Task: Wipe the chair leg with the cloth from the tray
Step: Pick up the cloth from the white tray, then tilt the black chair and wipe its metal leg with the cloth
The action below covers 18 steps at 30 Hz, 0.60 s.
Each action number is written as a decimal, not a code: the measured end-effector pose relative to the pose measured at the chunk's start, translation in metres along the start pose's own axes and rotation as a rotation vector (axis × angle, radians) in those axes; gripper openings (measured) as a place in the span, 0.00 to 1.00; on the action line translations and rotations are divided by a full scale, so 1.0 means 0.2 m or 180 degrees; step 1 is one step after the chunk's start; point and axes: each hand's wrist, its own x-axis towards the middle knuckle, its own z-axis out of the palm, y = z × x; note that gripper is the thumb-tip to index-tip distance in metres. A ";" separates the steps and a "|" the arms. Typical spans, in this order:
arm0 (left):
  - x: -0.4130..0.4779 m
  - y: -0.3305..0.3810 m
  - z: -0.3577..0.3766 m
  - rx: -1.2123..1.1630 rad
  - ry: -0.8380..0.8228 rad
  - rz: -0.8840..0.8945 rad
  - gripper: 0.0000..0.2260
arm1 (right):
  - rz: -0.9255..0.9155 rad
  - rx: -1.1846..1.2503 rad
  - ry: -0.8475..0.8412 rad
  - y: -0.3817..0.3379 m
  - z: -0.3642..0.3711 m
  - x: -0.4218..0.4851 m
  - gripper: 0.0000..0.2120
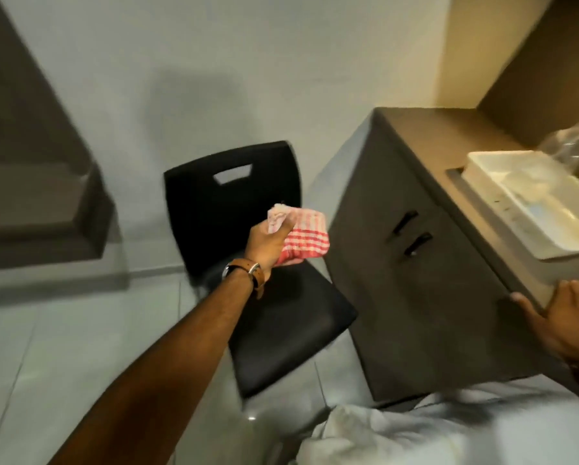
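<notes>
- Fingers of the left hand are closing round a bunched red-and-white checked cloth, holding it in the air above the black chair.
- Right hand is lying flat with fingers spread against the near edge of the counter, holding nothing.
- A brown-strapped wristwatch is sitting on the left wrist.
- Chair legs are hiding beneath the seat, out of sight.
- A white tray is resting along the counter's front edge, above the cabinet doors.
- Crumpled clear plastic is lying behind the tray, towards the far right corner.
</notes>
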 end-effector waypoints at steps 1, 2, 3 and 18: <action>-0.03 -0.07 -0.16 0.0034 0.0192 -0.0024 0.11 | -0.0013 0.0087 -0.0131 0.03 0.03 0.01 0.46; -0.07 -0.15 -0.34 0.0041 0.0400 -0.0084 0.11 | -0.0032 0.0149 -0.0243 0.02 0.07 0.00 0.47; -0.12 -0.23 -0.50 0.0006 0.0560 -0.0167 0.12 | -0.0002 0.0108 -0.0270 -0.02 0.10 -0.03 0.49; -0.50 -1.34 -1.56 0.0667 0.1469 -0.0752 0.06 | -0.4776 -0.0279 -0.1287 -2.01 0.97 -1.06 0.27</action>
